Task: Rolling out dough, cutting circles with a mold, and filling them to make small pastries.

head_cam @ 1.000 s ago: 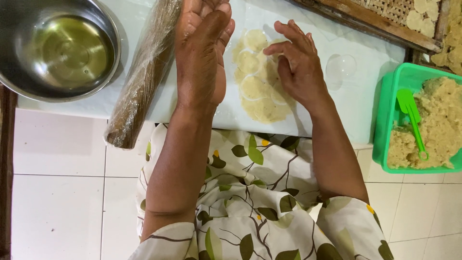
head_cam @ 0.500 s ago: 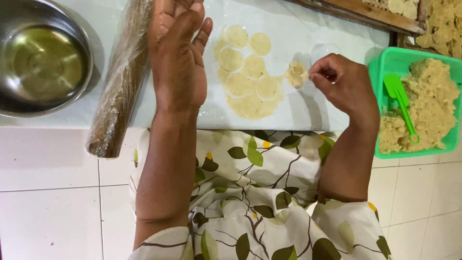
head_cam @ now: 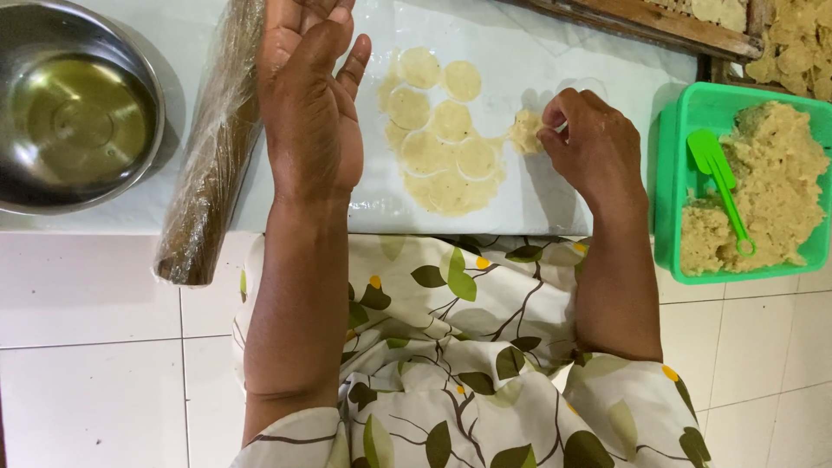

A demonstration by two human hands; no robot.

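My right hand (head_cam: 594,143) pinches a scrap of trimmed dough (head_cam: 525,132) just right of the cut dough rounds (head_cam: 442,143) on the white sheet (head_cam: 537,199); fingers closed on it. My left hand (head_cam: 308,113) rests flat and open, holding nothing, beside the wrapped rolling pin (head_cam: 212,156). Best lift the trimmings slowly, low, so the rounds stay unstretched.

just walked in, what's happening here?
A person is working a thin sheet of dough scored into rounds on a white mat. The right hand pinches a small dough scrap at the sheet's edge. The left hand lies flat and open beside a wrapped rolling pin. A green tub of crumbly dough sits at right.
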